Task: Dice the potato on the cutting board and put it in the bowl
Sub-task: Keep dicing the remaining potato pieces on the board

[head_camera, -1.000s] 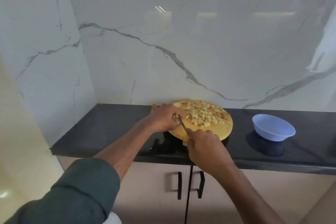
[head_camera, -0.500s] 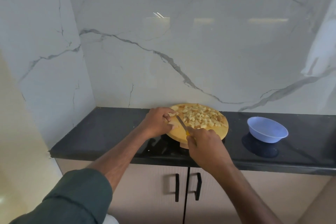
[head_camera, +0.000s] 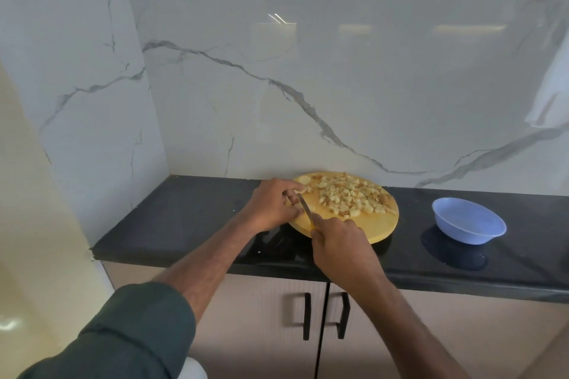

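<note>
Wooden and round, the cutting board (head_camera: 381, 224) sits on the black countertop (head_camera: 191, 218) against the marble wall (head_camera: 338, 86), and I see diced potato pieces (head_camera: 354, 197) heaped across its far half, from about twelve o'clock round to three o'clock on the board. At the board's nine o'clock edge my left hand (head_camera: 271, 206) curls its fingers round a small remaining potato piece (head_camera: 300, 189), though the hand hides most of it. My right hand (head_camera: 341, 243) is closed round the knife handle at the board's six o'clock edge, with a sliver of yellow showing above the knuckles. The knife blade (head_camera: 304, 208) angles up toward eleven o'clock and meets the left hand's fingers; I cannot tell whether its edge touches the board. A pale blue bowl (head_camera: 468, 220) stands on the countertop at three o'clock from the board, well apart from it. Below the counter, two black cabinet handles (head_camera: 326, 315) flank the door seam.
</note>
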Available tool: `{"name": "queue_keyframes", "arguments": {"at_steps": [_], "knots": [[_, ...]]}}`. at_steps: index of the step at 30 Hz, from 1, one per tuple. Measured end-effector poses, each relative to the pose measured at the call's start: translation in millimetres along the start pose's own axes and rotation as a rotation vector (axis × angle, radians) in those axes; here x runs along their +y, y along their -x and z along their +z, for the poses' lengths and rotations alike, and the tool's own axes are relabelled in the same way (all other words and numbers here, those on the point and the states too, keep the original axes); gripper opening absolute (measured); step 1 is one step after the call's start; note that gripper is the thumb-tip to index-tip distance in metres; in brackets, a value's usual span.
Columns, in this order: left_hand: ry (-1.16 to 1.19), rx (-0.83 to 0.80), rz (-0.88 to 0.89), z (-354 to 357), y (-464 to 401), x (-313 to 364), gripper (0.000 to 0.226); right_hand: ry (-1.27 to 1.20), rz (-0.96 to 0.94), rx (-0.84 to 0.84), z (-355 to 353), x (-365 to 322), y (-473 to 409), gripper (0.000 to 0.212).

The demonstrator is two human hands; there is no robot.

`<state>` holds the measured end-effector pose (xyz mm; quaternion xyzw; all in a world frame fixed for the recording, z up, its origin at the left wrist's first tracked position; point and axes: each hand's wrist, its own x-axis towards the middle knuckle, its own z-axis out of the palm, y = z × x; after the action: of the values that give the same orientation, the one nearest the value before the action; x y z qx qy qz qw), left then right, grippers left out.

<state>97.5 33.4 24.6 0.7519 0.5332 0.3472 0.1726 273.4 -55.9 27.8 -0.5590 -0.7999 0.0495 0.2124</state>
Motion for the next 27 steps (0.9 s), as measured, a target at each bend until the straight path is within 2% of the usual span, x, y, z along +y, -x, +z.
{"name": "queue_keyframes", "arguments": {"at_steps": [5,11,15,19,23,27], "knots": [[-0.164,-0.096,0.080,0.5,-1.3,13.2,0.024,-0.003,-0.011,-0.011,-2.4,-1.1,-1.1,0.041],[-0.179,-0.104,0.066,-2.5,-0.7,21.8,0.021,-0.017,0.023,-0.051,-10.2,0.9,17.8,0.039],[-0.134,-0.105,0.029,-1.2,-1.0,19.5,0.027,-0.061,0.030,-0.029,-25.3,10.8,33.9,0.041],[-0.034,-0.033,-0.035,-1.2,3.3,11.4,0.048,-0.109,0.065,0.034,-33.4,13.5,36.1,0.039],[0.022,0.074,-0.071,-1.3,11.2,4.2,0.051,-0.116,0.051,0.060,-26.4,4.9,24.0,0.037],[0.029,0.107,-0.075,-1.1,12.5,3.4,0.049,-0.089,0.018,0.044,-14.8,-5.3,9.9,0.041]]}}
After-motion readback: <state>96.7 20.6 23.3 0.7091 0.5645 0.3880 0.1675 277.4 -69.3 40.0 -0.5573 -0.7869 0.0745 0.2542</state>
